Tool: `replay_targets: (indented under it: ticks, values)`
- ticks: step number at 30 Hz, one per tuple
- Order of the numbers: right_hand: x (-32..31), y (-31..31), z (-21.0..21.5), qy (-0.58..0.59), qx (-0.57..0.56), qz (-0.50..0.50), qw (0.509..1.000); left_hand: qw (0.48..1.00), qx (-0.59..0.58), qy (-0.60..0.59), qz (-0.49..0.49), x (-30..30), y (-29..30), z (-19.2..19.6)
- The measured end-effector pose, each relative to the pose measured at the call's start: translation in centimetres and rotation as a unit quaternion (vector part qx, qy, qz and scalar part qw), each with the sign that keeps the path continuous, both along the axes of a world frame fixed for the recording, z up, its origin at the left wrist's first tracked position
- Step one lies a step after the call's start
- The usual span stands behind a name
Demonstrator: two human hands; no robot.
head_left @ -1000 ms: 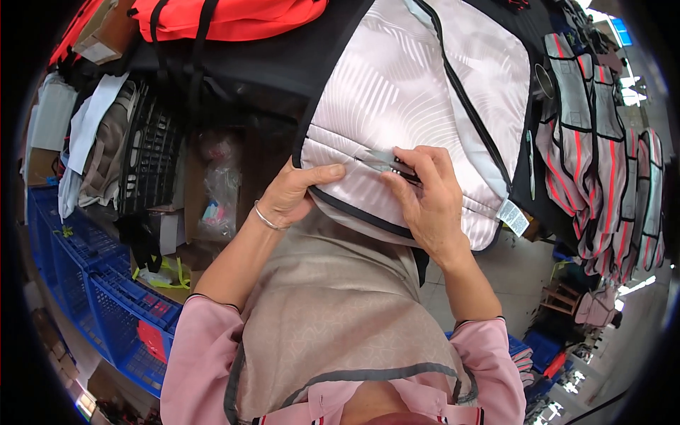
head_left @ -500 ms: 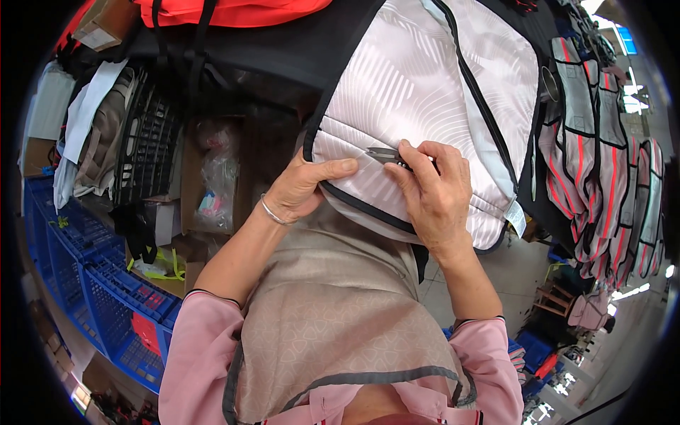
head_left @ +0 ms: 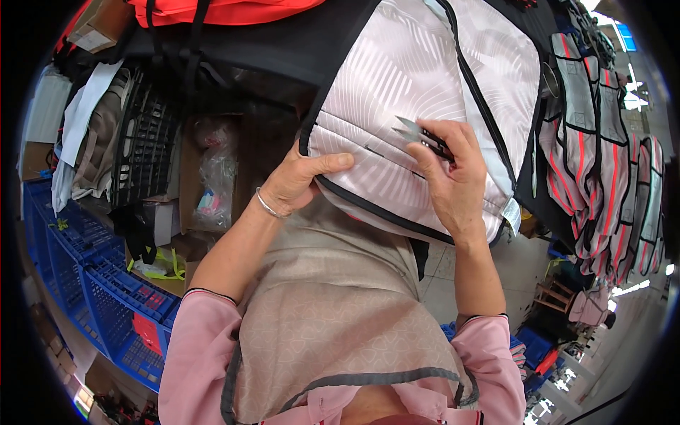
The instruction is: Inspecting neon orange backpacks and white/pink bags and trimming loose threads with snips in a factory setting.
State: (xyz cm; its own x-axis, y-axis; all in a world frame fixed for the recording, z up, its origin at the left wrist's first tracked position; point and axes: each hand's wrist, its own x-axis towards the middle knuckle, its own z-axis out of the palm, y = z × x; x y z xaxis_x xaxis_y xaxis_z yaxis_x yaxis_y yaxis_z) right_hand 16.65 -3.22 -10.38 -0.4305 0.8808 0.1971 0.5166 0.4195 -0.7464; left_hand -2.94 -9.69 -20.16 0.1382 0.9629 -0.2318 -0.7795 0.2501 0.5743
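A pale pink patterned fabric bag panel (head_left: 386, 81) with black edge binding lies across the work surface in front of me. My left hand (head_left: 297, 177) grips its near left edge, thumb on top and the other fingers hidden underneath. In my right hand (head_left: 459, 170) is a pair of thread snips (head_left: 435, 142), pinched between thumb and fingers. Their two pointed blades are apart and sit over the panel, above a stitched seam. A short dark mark shows at that seam between my hands; I cannot tell what it is. A white tag (head_left: 511, 212) sticks out at the panel's lower right corner.
On the left are a black slatted crate (head_left: 145, 142), a cardboard box with plastic bags (head_left: 218, 170) and blue plastic crates (head_left: 106, 290). A red-orange bag (head_left: 227, 10) lies at the far edge. Striped grey-pink bag pieces (head_left: 581, 156) hang at the right.
My right hand has moved right and slightly up with the snips, off the seam, and their blades have spread. My left hand keeps its hold, shifted slightly.
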Motion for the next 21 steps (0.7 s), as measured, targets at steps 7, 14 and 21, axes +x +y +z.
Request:
replay_targets:
  ticks: [7, 14, 21]
  values:
    - [-2.6, 4.5, -6.2, 0.015, -0.027, -0.054, 0.998, 0.998, -0.046, -0.044, 0.017, -1.0, 0.0, -2.3]
    - [-3.4, 4.5, -7.5, 0.051, -0.011, -0.082, 0.995, 0.972, -0.010, -0.227, -0.056, 5.0, -8.1, -4.3]
    - [-3.1, 4.2, -7.8, 0.131, -0.038, -0.076, 0.988, 0.974, -0.147, -0.020, 0.172, 10.3, -1.3, -0.2]
